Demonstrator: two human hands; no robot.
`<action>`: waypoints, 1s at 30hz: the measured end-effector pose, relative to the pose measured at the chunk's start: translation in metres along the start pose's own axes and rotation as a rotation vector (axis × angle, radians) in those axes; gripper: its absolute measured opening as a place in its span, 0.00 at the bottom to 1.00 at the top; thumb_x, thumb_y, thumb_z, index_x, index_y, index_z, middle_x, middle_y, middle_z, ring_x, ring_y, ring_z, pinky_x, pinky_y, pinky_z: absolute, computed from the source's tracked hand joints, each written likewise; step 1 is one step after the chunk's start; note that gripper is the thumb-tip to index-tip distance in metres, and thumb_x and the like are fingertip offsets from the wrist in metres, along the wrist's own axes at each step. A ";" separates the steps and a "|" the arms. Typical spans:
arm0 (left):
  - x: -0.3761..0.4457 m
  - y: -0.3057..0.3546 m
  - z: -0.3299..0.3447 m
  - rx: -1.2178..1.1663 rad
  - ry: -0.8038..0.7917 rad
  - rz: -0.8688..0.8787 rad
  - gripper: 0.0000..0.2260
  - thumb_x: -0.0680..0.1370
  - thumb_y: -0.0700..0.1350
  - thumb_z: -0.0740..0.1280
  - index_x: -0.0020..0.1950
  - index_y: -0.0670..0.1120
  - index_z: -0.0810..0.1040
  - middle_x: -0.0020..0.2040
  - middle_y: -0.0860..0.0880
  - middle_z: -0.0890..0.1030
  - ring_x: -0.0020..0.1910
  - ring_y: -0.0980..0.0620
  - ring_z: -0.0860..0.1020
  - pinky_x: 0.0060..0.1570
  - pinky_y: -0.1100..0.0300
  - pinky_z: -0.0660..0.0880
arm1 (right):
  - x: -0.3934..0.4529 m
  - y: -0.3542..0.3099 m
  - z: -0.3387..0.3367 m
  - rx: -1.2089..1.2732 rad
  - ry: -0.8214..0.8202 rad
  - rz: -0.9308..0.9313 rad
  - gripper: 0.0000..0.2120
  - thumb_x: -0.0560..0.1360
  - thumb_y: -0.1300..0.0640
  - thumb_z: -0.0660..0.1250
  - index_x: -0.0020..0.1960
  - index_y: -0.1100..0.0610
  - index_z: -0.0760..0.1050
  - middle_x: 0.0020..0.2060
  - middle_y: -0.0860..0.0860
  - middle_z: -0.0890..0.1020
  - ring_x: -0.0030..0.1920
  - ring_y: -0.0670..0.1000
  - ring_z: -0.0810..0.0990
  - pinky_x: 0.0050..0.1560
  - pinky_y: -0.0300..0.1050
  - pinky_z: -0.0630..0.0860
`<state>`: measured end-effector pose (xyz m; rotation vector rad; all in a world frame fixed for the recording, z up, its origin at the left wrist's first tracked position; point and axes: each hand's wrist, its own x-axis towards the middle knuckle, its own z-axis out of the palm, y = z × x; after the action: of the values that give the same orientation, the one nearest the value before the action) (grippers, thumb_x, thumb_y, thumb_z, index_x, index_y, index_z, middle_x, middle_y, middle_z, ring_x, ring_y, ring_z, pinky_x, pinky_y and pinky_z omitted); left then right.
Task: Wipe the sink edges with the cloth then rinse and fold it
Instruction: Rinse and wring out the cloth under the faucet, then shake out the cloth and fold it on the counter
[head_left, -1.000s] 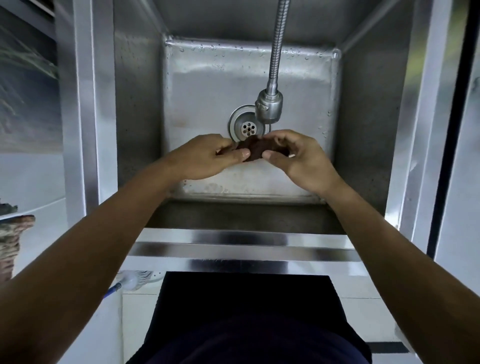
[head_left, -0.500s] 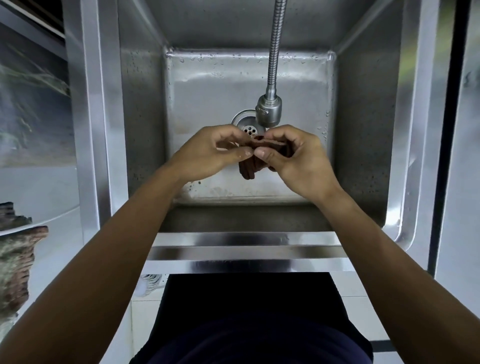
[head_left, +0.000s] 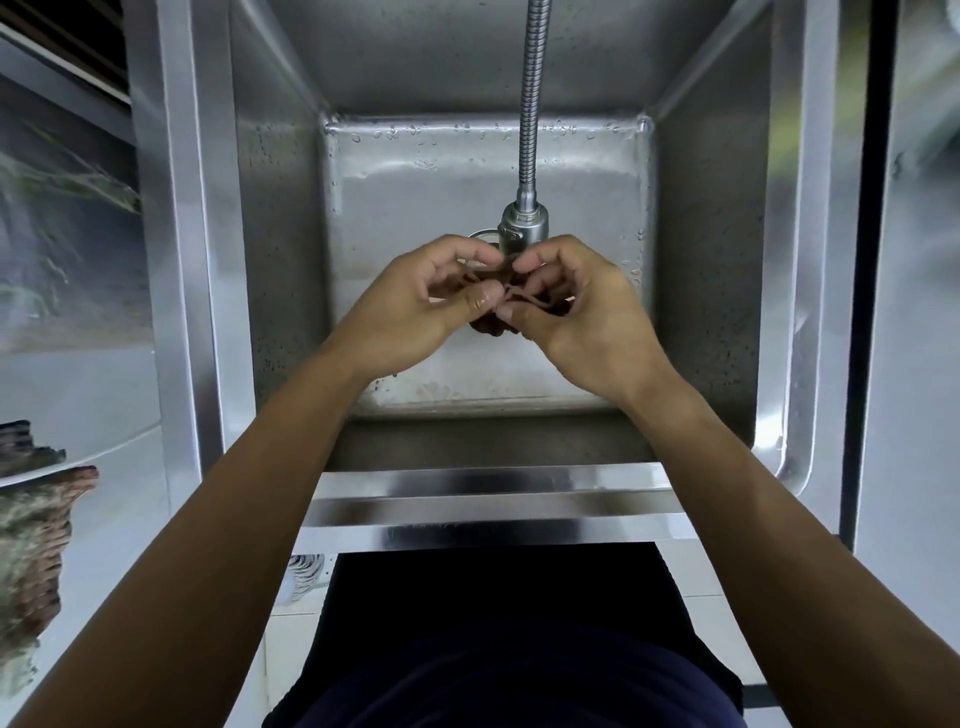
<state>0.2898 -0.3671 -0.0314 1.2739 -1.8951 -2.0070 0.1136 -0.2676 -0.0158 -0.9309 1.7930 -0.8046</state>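
Observation:
A small dark brown cloth (head_left: 488, 325) is bunched between both hands over the middle of the deep steel sink (head_left: 280, 260). My left hand (head_left: 426, 306) pinches its left part with thumb and curled fingers. My right hand (head_left: 576, 312) pinches the right part, fingers curled round it. Most of the cloth is hidden by the fingers; a fold hangs below the thumbs. The sink's front edge (head_left: 488, 499) is a shiny flat band near my body.
The flexible metal tap hose (head_left: 532, 104) hangs down with its spray head (head_left: 523, 228) just behind my fingers, covering the drain. No water is seen running. Droplets dot the sink's back wall. A rough brown-grey object (head_left: 31, 545) sits at the far left.
Both hands have drawn the cloth in tighter and turned the fingers inward; less cloth hangs below them than half a second ago. The view has shifted slightly closer.

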 end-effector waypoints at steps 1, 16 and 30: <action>-0.002 0.005 0.000 0.047 -0.018 0.029 0.14 0.77 0.49 0.74 0.63 0.52 0.81 0.54 0.55 0.86 0.53 0.57 0.83 0.56 0.62 0.79 | 0.000 -0.003 -0.003 -0.030 0.007 0.001 0.10 0.74 0.57 0.79 0.51 0.50 0.80 0.43 0.48 0.84 0.43 0.44 0.83 0.49 0.41 0.81; -0.047 0.080 -0.064 0.409 0.114 0.118 0.06 0.79 0.45 0.73 0.52 0.56 0.86 0.48 0.62 0.85 0.52 0.65 0.81 0.54 0.72 0.74 | -0.059 -0.064 -0.053 -0.456 -0.070 0.165 0.20 0.76 0.60 0.72 0.63 0.44 0.73 0.69 0.48 0.72 0.74 0.52 0.65 0.68 0.45 0.65; -0.078 0.171 -0.111 0.524 0.003 0.353 0.09 0.73 0.41 0.79 0.48 0.54 0.86 0.44 0.52 0.88 0.49 0.52 0.86 0.60 0.48 0.80 | -0.048 -0.156 -0.029 -0.239 -0.068 -0.284 0.05 0.76 0.59 0.72 0.47 0.54 0.75 0.46 0.47 0.85 0.45 0.46 0.81 0.51 0.46 0.79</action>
<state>0.3307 -0.4452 0.1683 0.9220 -2.5313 -1.3867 0.1395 -0.3003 0.1446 -1.3766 1.7455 -0.7325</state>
